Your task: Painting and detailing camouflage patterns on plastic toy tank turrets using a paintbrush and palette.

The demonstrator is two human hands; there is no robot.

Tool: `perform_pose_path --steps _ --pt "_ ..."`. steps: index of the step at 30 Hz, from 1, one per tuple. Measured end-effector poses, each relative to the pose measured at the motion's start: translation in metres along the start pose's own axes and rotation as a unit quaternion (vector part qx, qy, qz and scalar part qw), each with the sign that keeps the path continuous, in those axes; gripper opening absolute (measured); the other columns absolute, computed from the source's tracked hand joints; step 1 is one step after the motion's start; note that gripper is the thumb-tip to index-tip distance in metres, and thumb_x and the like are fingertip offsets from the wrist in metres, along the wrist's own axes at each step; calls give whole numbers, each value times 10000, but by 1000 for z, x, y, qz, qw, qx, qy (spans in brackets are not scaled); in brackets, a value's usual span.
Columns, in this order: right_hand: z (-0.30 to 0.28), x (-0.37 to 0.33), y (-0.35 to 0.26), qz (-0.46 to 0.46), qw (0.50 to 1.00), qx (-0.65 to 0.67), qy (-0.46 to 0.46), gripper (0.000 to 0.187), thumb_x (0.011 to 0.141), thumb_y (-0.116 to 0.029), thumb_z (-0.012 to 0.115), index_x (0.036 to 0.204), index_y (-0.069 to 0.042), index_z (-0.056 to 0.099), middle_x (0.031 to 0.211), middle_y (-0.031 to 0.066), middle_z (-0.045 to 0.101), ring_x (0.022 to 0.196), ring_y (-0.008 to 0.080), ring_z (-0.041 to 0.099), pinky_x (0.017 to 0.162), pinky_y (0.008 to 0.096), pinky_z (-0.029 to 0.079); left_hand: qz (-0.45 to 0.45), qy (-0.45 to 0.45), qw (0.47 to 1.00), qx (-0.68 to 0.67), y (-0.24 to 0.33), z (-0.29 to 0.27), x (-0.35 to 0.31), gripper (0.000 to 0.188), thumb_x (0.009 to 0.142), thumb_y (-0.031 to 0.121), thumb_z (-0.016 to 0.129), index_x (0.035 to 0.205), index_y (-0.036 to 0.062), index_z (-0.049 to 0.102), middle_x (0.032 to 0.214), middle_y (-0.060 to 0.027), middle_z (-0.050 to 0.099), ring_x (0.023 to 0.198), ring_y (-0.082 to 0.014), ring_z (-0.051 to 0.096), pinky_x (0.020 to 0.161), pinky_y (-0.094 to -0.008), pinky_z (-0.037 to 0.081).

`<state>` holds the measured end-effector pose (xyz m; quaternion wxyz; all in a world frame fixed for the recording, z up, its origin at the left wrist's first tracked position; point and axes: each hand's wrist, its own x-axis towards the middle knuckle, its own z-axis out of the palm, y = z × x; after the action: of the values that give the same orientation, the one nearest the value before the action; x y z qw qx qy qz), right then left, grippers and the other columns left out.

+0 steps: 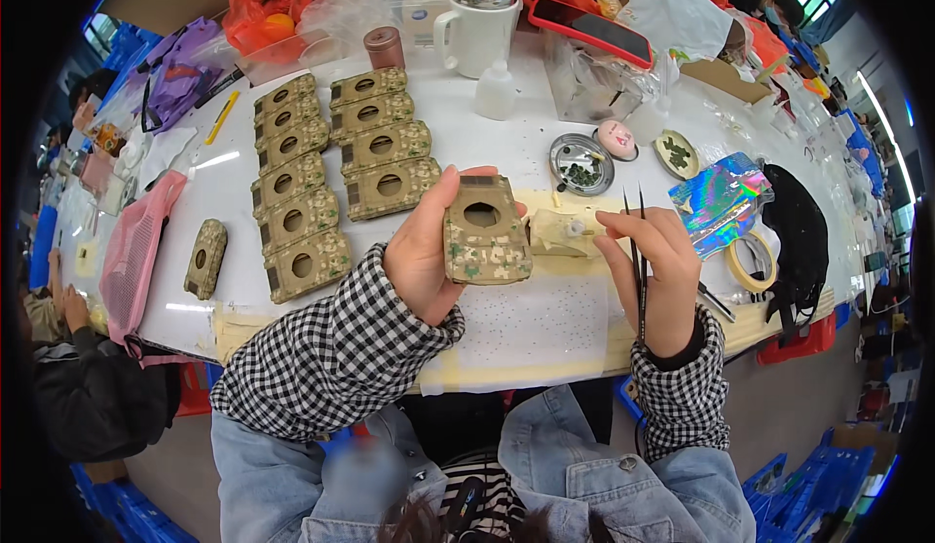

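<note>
My left hand [414, 261] holds up a camouflage-patterned, block-shaped shell [489, 253] with a round hole in its face. In my right hand [672, 265] is a pair of slim black tweezers [642, 285], tips pointing up and away from me. The thumb and forefinger of that hand are close together beside a cream, tape-covered block [557, 239]; whether they pinch something small is unclear. Beyond it lies a round metal tin [553, 161] with small green bits inside. To the left, similar camouflage shells [310, 243] stand in two columns, and one shell [205, 259] lies apart.
A dotted white sheet [531, 343] covers the table's near edge. A white mug [477, 41], a red-edged phone [594, 32] and a small bottle [495, 93] stand at the back. On the right are a tape roll [769, 268] and an iridescent pouch [716, 202]. Another person's hand [74, 309] shows far left.
</note>
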<state>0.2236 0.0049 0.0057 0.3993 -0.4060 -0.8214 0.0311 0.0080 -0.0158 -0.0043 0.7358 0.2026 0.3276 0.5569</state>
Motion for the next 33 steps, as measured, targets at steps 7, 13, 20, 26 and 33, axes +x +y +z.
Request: perform_pose_path --steps 7,13,20,26,33 --pt "10 3 1 -15 1000 10 -9 183 651 -6 716 812 -13 628 697 105 544 676 255 525 595 324 429 -7 -12 1000 -15 -1 -3 1 445 940 409 365 1178 48 469 1040 -168 583 906 -212 588 735 -341 517" --pt "-5 11 -15 -17 996 35 84 183 674 39 696 837 -11 632 735 106 572 674 229 542 601 306 432 -15 -27 999 -27 -2 -6 1 440 941 408 363 1174 49 467 1016 -164 598 859 -215 606 728 -327 521" --pt "-12 23 -42 -29 975 217 47 160 756 25 644 908 -6 602 761 94 598 664 184 506 630 274 416 -34 -27 999 -19 -3 -3 -1 446 939 412 367 1172 44 465 1017 -155 599 873 -213 608 724 -336 526" --pt "15 27 -42 -8 948 319 -2 113 782 1 633 885 -10 586 748 65 576 639 140 465 601 251 389 -31 -60 997 -40 -5 -6 1 389 947 372 366 1125 38 459 1001 -124 592 882 -195 629 741 -330 555" --pt "19 26 -42 0 949 315 0 77 793 -14 628 863 -17 596 707 44 543 618 122 447 570 235 364 -34 -66 996 -39 -5 -8 0 384 949 369 363 1120 39 460 992 -113 592 881 -182 625 742 -320 551"
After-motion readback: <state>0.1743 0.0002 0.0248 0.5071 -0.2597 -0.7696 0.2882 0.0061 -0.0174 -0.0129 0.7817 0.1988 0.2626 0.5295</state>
